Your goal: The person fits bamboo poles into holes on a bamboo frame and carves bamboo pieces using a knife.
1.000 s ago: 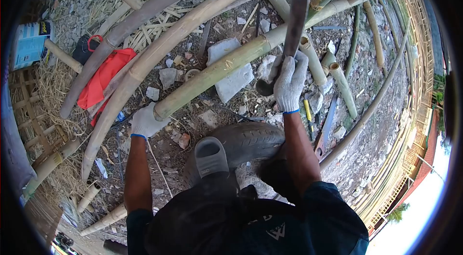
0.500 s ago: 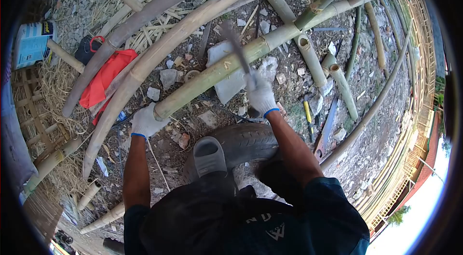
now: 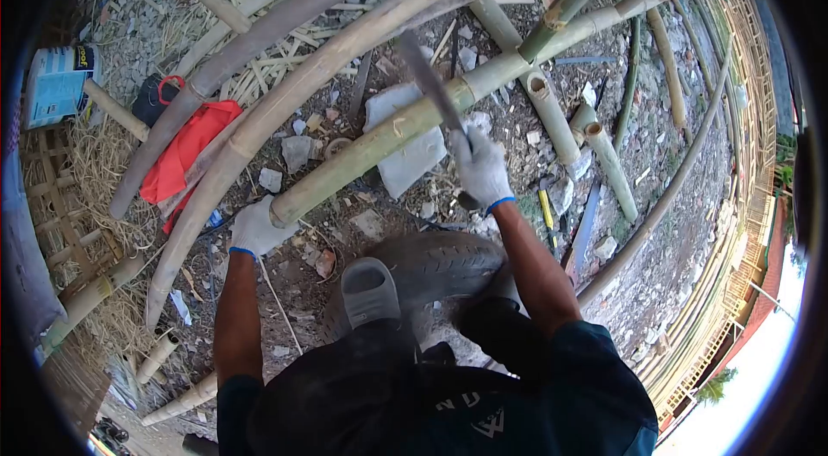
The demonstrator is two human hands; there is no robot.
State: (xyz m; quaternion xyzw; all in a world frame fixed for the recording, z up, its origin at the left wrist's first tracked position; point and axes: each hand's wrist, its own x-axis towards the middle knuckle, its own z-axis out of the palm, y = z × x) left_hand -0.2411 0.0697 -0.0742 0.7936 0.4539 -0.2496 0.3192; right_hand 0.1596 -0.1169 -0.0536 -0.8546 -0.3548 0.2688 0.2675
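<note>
A thick green bamboo pole (image 3: 354,169) runs diagonally across the middle of the view. My left hand (image 3: 257,228), in a white glove with a blue cuff, is closed around its near end. In my right hand (image 3: 485,171), also gloved, is a machete (image 3: 429,83), its dark blade slanting up and left, across or just above the pole. The fingers wrap round the handle, whose butt pokes out below. A pale stone slab (image 3: 412,164) lies under the pole. Notch-like pale marks show on the pole's upper side.
A black tyre (image 3: 440,270) lies by my feet, next to a grey sandal (image 3: 369,290). Long curved bamboo poles (image 3: 297,81) cross at left. Right of me lie a handsaw (image 3: 585,227) and a yellow-handled tool (image 3: 547,210). A red cloth (image 3: 191,154) and a paint bucket (image 3: 60,87) are at far left.
My right hand has shifted slightly right and down with the machete. The left hand stays on the pole's end. The whole view has moved a little.
</note>
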